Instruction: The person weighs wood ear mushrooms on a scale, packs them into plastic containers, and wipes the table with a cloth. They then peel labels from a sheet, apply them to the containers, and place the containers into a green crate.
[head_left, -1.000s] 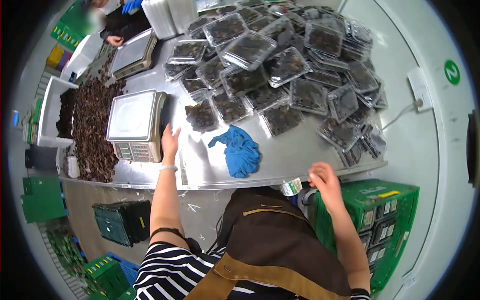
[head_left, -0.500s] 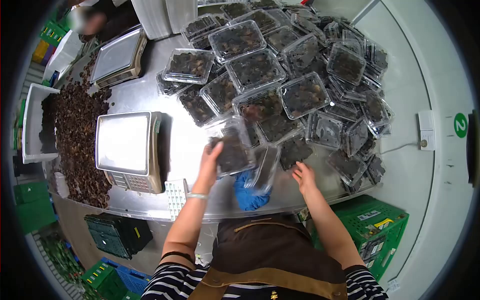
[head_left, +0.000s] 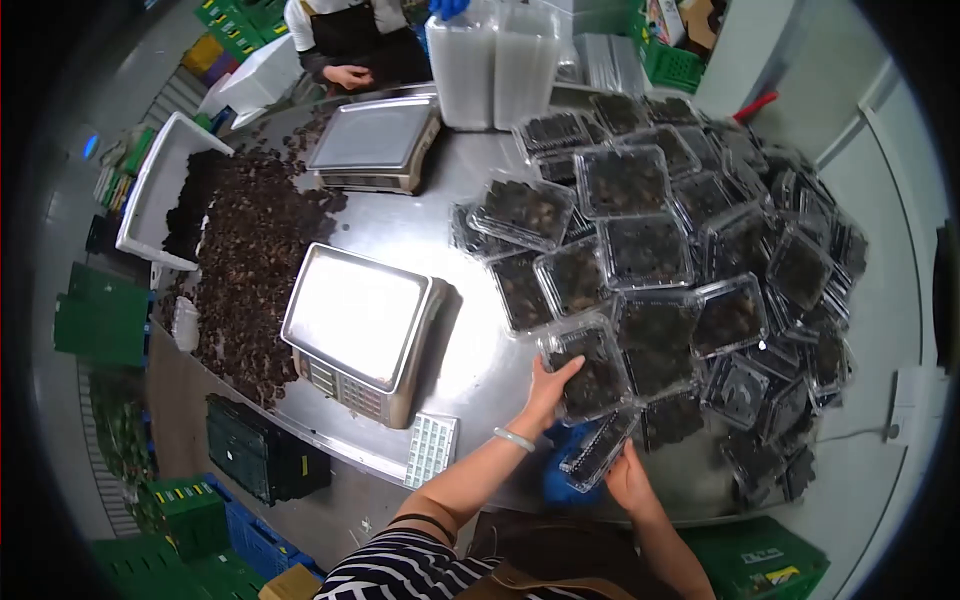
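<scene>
My left hand (head_left: 553,390) grips the left side of a clear plastic clamshell box (head_left: 592,378) filled with dark, fungus-like pieces, thumb on its lid. My right hand (head_left: 629,480) is closed at the right end of a narrower-looking clear plastic box (head_left: 598,452), which stands tilted just in front of the first. Under these boxes lies a crumpled blue cloth or glove (head_left: 568,478), partly hidden. A large pile of similar filled boxes (head_left: 648,250) spreads beyond and to the right of both hands. Loose dark pieces (head_left: 672,420) show beside my right hand.
Two weighing scales (head_left: 355,315) (head_left: 370,135) stand left on the metal table. Loose dark pieces (head_left: 250,270) cover its left end beside a white foam box (head_left: 150,185). A label sheet (head_left: 431,450) lies near the front edge. Across the table stands a person (head_left: 355,40) near stacked empty boxes (head_left: 465,75).
The view has swung left, bringing the other person into sight. My right hand, open and apart before, now holds the end of the tilted box. My left hand still holds its box.
</scene>
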